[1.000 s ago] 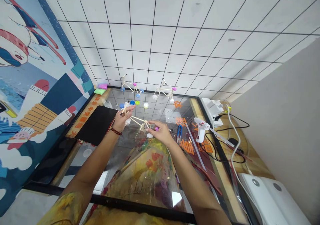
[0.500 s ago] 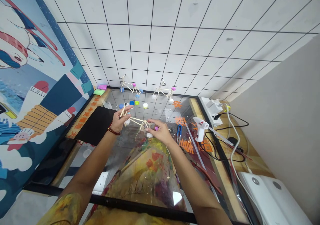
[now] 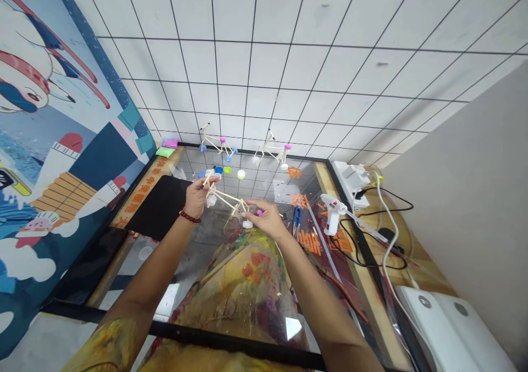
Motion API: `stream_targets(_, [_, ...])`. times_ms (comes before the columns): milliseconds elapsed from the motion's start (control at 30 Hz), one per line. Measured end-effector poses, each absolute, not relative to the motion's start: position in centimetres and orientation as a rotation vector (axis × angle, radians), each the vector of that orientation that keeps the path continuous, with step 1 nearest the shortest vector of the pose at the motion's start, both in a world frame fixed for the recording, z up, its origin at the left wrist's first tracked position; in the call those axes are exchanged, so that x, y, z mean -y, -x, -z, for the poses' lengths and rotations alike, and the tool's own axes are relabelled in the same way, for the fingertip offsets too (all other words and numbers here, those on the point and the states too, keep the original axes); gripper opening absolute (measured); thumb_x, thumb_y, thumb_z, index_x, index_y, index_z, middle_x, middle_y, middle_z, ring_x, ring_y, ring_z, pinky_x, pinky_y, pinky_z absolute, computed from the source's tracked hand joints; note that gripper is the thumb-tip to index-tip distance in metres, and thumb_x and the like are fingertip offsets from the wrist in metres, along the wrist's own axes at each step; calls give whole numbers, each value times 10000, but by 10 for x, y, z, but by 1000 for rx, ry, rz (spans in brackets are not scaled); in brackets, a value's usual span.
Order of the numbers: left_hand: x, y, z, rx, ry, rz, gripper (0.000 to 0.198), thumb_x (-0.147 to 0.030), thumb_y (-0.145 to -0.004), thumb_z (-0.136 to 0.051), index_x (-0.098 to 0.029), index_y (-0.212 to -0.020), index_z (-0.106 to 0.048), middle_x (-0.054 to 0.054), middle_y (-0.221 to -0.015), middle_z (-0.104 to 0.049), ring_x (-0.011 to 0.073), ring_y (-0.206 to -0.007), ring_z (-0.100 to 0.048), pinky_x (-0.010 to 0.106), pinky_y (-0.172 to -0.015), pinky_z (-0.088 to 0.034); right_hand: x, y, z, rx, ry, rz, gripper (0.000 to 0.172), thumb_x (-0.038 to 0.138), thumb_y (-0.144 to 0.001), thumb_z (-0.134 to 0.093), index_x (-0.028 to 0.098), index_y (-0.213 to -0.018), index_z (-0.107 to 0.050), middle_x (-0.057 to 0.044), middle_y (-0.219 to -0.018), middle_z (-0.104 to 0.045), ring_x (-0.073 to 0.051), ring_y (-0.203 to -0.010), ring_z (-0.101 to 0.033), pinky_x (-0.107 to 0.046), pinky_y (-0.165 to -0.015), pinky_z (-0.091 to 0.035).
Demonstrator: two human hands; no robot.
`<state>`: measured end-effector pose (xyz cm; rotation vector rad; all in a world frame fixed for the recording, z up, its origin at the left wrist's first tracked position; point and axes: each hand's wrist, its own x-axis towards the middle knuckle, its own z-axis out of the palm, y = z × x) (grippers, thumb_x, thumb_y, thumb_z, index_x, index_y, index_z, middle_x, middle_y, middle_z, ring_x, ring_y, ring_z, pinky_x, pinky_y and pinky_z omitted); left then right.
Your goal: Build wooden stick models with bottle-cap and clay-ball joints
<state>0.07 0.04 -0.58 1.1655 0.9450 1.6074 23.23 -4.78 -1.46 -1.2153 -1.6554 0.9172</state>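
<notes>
Between my hands is a small tricycle model (image 3: 226,197) made of thin pale wooden sticks, with white caps for wheels. My left hand (image 3: 195,200) pinches its front end, where an upright stick has a dark tip. At the rear end, the fingertips of my right hand (image 3: 267,218) close on the stick frame. A white cap (image 3: 247,224) shows below the right fingers. Beside them is a small pink piece (image 3: 259,213), and I cannot tell whether it is attached. Fingers hide parts of the joints.
Two similar stick tricycles (image 3: 218,143) (image 3: 272,151) stand at the table's back edge. Loose caps (image 3: 241,174) lie before them. A black sheet (image 3: 159,207) is on the left. To the right are blue-handled snips (image 3: 297,217), a white glue gun (image 3: 332,212) and cables (image 3: 390,223).
The whole view has shifted very slightly. My left hand and the model's front end have tilted a little; both hands keep their hold on the tricycle model.
</notes>
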Motion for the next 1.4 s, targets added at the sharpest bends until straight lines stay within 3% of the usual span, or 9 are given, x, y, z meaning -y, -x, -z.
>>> stream_targets(167, [-1, -10, 3, -1025, -983, -1637, 598, -727, -781, -501, -186, -735, -750, 97, -807, -746, 235, -864, -712, 406, -865, -547, 48, -232, 16, 1670, 1195, -898, 373, 422, -694, -764, 201, -994, -757, -62, -942, -754, -138, -660, -581, -267, -620, -446])
stream_targets(433, [4, -21, -3, -993, -899, -1615, 512, -648, -793, -567, -171, -814, -753, 86, -936, -759, 220, -902, -706, 426, -985, -499, 48, -232, 15, 1657, 1227, -924, 361, 404, -679, -772, 197, -974, -763, -41, -861, -745, -90, -524, -453, -244, -542, -396])
stream_targets(667, [5, -19, -1, -975, -917, -1596, 470, -600, -838, -551, -174, -843, -750, 96, -978, -753, 225, -971, -697, 429, -1007, -488, 48, -232, 12, 1657, 1239, -942, 361, 382, -678, -770, 187, -982, -757, -19, -799, -720, -94, -555, -467, -243, -577, -408])
stream_targets(900, [6, -13, -6, -957, -897, -1603, 483, -639, -798, -574, -198, -867, -759, 87, -1029, -748, 250, -1057, -671, 424, -1022, -481, 48, -233, 12, 1697, 1206, -884, 409, 369, -676, -779, 202, -1047, -738, -42, -915, -718, -116, -642, -530, -249, -615, -430])
stream_targets(1167, [7, -13, -10, -925, -882, -1645, 477, -623, -813, -569, -190, -872, -760, 99, -1009, -747, 227, -1010, -681, 359, -906, -545, 47, -234, 13, 1693, 1180, -897, 446, 364, -665, -791, 187, -1069, -724, -65, -993, -712, -112, -641, -521, -249, -604, -427])
stream_targets(1400, [9, -23, 1, -1022, -830, -1954, 457, -611, -804, -587, -180, -807, -738, 63, -771, -723, 171, -731, -681, 286, -666, -558, 47, -233, 15, 1685, 1197, -901, 353, 384, -692, -769, 195, -989, -746, -32, -861, -719, -113, -619, -522, -237, -578, -407])
